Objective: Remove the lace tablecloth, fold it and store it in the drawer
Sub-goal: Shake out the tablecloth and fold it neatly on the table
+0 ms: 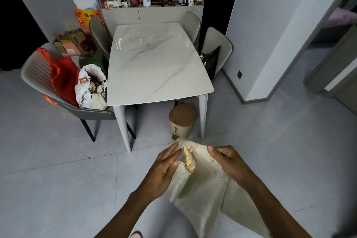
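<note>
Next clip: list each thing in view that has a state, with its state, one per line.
Tablecloth: off the table, bunched and partly folded, held in both hands.
Left hand: holds the cloth's left side.
Right hand: grips the cloth's lace edge.
Table: uncovered, marble top showing.
Bin: lid closed, beside a table leg.

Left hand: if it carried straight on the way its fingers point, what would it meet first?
The left hand points up and right, its fingers already on the cream lace tablecloth. Beyond that, probably the beige lidded bin by the white marble table, though depth is unclear.
</note>
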`<state>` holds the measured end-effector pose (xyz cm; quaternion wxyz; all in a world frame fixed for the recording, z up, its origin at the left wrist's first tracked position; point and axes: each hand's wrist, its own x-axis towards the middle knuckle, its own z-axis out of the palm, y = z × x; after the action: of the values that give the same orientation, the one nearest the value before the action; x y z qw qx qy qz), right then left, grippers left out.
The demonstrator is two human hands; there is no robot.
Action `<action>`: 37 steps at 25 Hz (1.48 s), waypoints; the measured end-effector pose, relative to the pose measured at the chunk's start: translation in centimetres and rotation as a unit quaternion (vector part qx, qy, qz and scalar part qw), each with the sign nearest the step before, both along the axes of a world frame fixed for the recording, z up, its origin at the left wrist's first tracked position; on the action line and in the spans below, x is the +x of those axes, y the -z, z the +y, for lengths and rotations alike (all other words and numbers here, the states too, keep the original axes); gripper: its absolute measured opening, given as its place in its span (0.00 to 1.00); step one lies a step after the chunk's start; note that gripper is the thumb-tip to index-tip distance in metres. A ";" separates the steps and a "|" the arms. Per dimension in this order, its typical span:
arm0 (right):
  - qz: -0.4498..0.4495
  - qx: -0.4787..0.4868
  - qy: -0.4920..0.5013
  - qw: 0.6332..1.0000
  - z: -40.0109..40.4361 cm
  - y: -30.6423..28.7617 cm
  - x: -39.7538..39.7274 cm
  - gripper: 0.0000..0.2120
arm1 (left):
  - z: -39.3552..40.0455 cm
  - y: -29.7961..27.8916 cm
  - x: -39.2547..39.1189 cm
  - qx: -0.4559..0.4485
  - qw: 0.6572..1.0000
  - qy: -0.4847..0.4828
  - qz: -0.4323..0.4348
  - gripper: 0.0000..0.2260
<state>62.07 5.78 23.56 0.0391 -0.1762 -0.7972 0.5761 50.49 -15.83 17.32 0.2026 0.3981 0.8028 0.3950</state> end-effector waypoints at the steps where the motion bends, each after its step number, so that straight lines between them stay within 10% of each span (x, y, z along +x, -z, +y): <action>1: -0.002 0.000 -0.009 1.000 0.2 0.0 0.2 0.25 | 0.0 0.1 0.0 0.001 1.000 -0.007 -0.015 0.20; 8: -0.022 0.032 -0.071 0.997 3.4 0.3 1.2 0.25 | -0.6 -2.9 -2.9 0.091 0.990 -0.079 0.071 0.06; 15: -0.087 0.282 -0.094 0.951 6.4 1.9 2.0 0.12 | 0.8 -9.5 -4.5 0.001 0.978 0.043 0.205 0.08; 24: 0.133 0.482 -0.018 0.866 -2.8 2.9 -1.9 0.18 | 1.7 -13.2 -5.2 -0.026 0.976 0.093 0.196 0.07; 30: 0.234 0.500 0.022 0.833 -5.1 2.2 -4.1 0.08 | -0.6 -15.2 -6.6 -0.004 0.985 0.075 0.154 0.06; 37: 0.266 0.389 0.054 0.880 -6.0 1.4 -5.3 0.01 | -3.5 -14.6 -7.8 0.026 0.995 -0.007 0.100 0.05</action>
<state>56.82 -0.23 22.17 0.3457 -0.0298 -0.9062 0.2417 42.66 -19.31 31.87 0.1083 0.4353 0.8114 0.3748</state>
